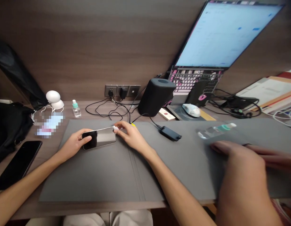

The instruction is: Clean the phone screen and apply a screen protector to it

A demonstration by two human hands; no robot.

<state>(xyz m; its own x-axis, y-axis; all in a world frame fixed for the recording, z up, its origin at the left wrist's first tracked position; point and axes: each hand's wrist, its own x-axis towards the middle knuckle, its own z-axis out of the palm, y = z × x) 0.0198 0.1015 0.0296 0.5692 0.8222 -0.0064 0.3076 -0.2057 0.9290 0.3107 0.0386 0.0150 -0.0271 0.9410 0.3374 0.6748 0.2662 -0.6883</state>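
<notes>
Grey mat [89, 179]: our left hand [74, 142] grips phone [105, 138], right hand [132, 136] pinches white tip [115, 128] at its edge; sideways tug could loosen phone.

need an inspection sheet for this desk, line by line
Surface: grey mat on a wooden desk
Job's things: phone, screen facing up; small white piece at its right end
Clutter: black phone, left bottle, right bottle, black box, mouse
Hands: left hand holds the phone; right hand pinches the white piece
Cables: black cables looped below wall sockets
Surroundings: open laptop; another person's arm, blurred, at right
</notes>
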